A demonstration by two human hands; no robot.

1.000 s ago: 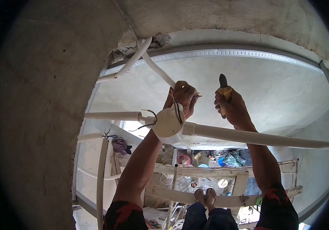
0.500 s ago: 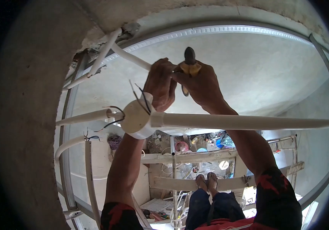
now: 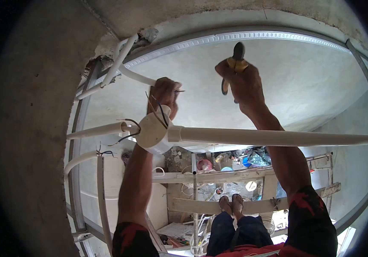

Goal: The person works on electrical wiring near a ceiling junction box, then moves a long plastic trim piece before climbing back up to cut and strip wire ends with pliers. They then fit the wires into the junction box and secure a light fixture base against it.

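Right hand (image 3: 247, 84) swings away rightward, fingers clamped on pliers (image 3: 237, 64), while left hand (image 3: 164, 91), fingers curled tight, clutches white conduit (image 3: 137, 76)

Pliers (image 3: 237, 65): yellow-and-dark, head up, above and right of the round junction box (image 3: 149, 135).
Flexible conduit (image 3: 137, 76): white, curved, above the junction box.
Wire tip (image 3: 181, 91): thin, sideways.

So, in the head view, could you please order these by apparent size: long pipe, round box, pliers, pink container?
1. Long pipe
2. Round box and pliers: unsure, because the right hand partly hides the pliers
3. Pink container, farther away
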